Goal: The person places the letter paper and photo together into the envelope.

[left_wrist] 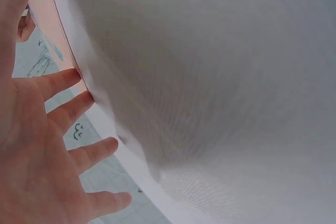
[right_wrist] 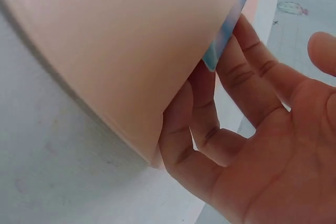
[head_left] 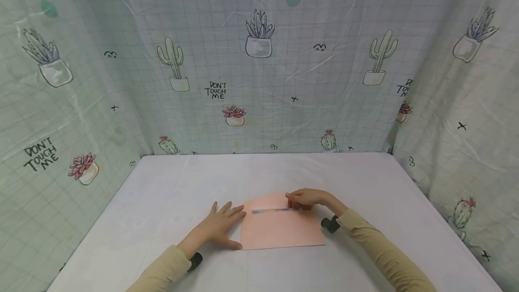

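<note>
A peach envelope lies on the white table, its flap spread away from the person. Along the opening shows a narrow edge of a blue patterned card. My left hand has its fingers spread, with thumb and fingertips touching the envelope's left edge. At the right part of the opening is my right hand. In the right wrist view its fingertips press at the card's edge and the envelope's mouth, some tips hidden behind the peach paper. The thumb stands apart from both.
The white tabletop extends around the envelope on every side. A cloth printed with cacti hangs behind the table and at both sides. Dark wrist cameras sit near both sleeves, the right one beside the envelope's right edge.
</note>
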{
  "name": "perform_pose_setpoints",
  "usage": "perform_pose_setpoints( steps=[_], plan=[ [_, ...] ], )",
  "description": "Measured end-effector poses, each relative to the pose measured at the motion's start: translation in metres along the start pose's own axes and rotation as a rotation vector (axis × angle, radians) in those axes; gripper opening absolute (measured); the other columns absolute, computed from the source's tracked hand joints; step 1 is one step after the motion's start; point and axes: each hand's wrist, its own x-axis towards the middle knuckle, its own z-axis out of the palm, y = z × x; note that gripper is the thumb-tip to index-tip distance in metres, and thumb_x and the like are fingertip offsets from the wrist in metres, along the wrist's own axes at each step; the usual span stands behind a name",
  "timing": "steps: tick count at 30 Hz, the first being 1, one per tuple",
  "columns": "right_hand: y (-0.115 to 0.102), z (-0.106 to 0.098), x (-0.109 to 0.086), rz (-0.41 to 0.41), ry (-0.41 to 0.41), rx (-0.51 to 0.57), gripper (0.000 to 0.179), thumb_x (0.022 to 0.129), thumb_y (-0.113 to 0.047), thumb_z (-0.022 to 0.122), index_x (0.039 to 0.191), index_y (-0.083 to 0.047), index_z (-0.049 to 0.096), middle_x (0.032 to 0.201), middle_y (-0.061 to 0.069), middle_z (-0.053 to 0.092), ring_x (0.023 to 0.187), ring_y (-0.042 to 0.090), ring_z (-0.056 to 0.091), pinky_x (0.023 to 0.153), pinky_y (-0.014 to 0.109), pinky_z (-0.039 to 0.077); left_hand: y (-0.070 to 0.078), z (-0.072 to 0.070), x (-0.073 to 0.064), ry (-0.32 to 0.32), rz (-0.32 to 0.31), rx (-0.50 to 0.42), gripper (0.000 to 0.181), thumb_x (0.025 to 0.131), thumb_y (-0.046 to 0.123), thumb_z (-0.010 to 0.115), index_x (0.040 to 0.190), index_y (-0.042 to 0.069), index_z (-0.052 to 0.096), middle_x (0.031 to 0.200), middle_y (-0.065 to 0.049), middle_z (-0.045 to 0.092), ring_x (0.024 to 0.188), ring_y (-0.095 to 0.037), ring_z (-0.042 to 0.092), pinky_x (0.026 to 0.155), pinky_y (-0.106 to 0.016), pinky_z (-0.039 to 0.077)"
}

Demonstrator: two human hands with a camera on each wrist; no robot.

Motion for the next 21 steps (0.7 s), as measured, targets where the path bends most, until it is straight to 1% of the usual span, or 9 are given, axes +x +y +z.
perform_pose_setpoints(
  steps=[2, 5, 7, 9, 11, 13, 16, 21],
  plan=[
    [0.002, -0.001, 0.0, 0.003, -0.01, 0.064, 0.052, 0.096, -0.045, 0.027, 0.096, -0.008, 0.063, 0.078, 0.001, 0.055, 0.062, 0.011, 0.043, 0.053, 0.021, 0.035, -0.001, 0.001, 0.0, 0.003, 0.002, 0.0, 0.089, 0.067, 0.065, 0.061, 0.135, 0.014, 0.036, 0.145, -0.005, 0.031, 0.132, -0.04, 0.026, 0.098, -0.07, 0.015],
    [0.006, -0.004, -0.002, -0.005, -0.015, 0.185, 0.055, 0.096, -0.044, 0.025, 0.097, -0.005, 0.062, 0.079, 0.003, 0.06, 0.061, 0.01, 0.05, 0.051, 0.022, 0.04, -0.002, 0.001, -0.001, 0.009, 0.006, -0.006, 0.088, 0.067, 0.064, 0.061, 0.135, 0.014, 0.036, 0.145, -0.005, 0.031, 0.132, -0.041, 0.026, 0.097, -0.07, 0.015],
    [0.009, -0.006, -0.004, -0.026, -0.01, 0.245, 0.055, 0.096, -0.043, 0.025, 0.099, -0.002, 0.061, 0.087, 0.007, 0.066, 0.07, 0.012, 0.059, 0.057, 0.025, 0.047, -0.002, 0.0, -0.001, 0.011, 0.01, -0.011, 0.088, 0.067, 0.063, 0.062, 0.135, 0.013, 0.036, 0.145, -0.005, 0.031, 0.131, -0.041, 0.026, 0.097, -0.071, 0.015],
    [0.01, -0.008, -0.007, -0.051, 0.003, 0.274, 0.054, 0.097, -0.041, 0.026, 0.101, 0.0, 0.06, 0.093, 0.012, 0.067, 0.08, 0.016, 0.063, 0.065, 0.029, 0.051, -0.002, 0.001, -0.001, 0.011, 0.01, -0.011, 0.088, 0.067, 0.063, 0.062, 0.135, 0.013, 0.036, 0.145, -0.005, 0.031, 0.131, -0.041, 0.026, 0.097, -0.071, 0.015],
    [0.011, -0.008, -0.011, -0.086, 0.017, 0.284, 0.053, 0.097, -0.04, 0.026, 0.103, 0.002, 0.058, 0.097, 0.016, 0.066, 0.085, 0.02, 0.064, 0.07, 0.032, 0.052, -0.002, 0.001, 0.0, 0.01, 0.009, -0.009, 0.088, 0.067, 0.064, 0.061, 0.136, 0.014, 0.036, 0.145, -0.005, 0.031, 0.131, -0.041, 0.026, 0.097, -0.071, 0.015],
    [0.012, -0.007, -0.014, -0.117, 0.038, 0.269, 0.052, 0.097, -0.038, 0.027, 0.105, 0.003, 0.057, 0.1, 0.019, 0.065, 0.088, 0.022, 0.064, 0.072, 0.034, 0.052, -0.003, 0.002, 0.0, 0.01, 0.008, -0.009, 0.088, 0.067, 0.064, 0.061, 0.136, 0.014, 0.036, 0.145, -0.004, 0.03, 0.131, -0.041, 0.026, 0.097, -0.071, 0.015],
    [0.016, -0.006, -0.019, -0.16, 0.078, 0.235, 0.049, 0.098, -0.035, 0.028, 0.107, 0.004, 0.056, 0.101, 0.019, 0.064, 0.089, 0.023, 0.063, 0.072, 0.035, 0.051, -0.004, 0.004, 0.001, 0.015, 0.005, -0.007, 0.088, 0.067, 0.065, 0.06, 0.136, 0.015, 0.036, 0.145, -0.004, 0.03, 0.132, -0.041, 0.026, 0.097, -0.07, 0.014],
    [0.024, -0.003, -0.026, -0.188, 0.143, 0.176, 0.043, 0.098, -0.03, 0.032, 0.106, 0.004, 0.056, 0.101, 0.018, 0.064, 0.09, 0.024, 0.062, 0.07, 0.032, 0.05, -0.003, 0.004, 0.0, 0.013, -0.004, 0.005, 0.088, 0.067, 0.065, 0.06, 0.136, 0.015, 0.036, 0.145, -0.003, 0.03, 0.133, -0.04, 0.024, 0.099, -0.07, 0.014]
  ],
)
